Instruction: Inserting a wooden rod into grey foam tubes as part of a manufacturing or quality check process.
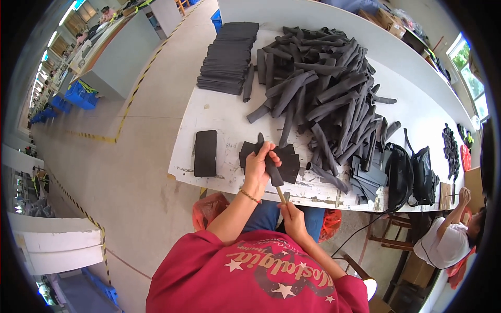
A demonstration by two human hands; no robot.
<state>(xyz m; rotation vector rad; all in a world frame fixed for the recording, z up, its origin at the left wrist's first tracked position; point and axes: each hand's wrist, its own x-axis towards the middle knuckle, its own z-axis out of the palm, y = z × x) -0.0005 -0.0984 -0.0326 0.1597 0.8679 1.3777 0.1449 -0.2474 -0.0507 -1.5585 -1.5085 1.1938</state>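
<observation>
My left hand (259, 164) is closed around a dark fabric tube (274, 173) over the near part of the white table. From the tube's lower end comes a thin wooden stick (281, 194), which my right hand (293, 218) grips by its lower part, close to my body. How far the stick reaches inside the tube is hidden. Beneath my left hand lie several flat dark fabric pieces (290, 163), fanned out. Left of them sits a neat dark stack (205, 154). Beyond my hands is a large loose heap of dark fabric tubes (326, 88).
Flattened dark pieces stand in a long row (227, 60) at the table's far left. Flat dark pieces (368, 182) and black bags (399, 175) lie right. Red plastic bags (209, 206) hang below the near edge. Another person (449, 237) works at far right.
</observation>
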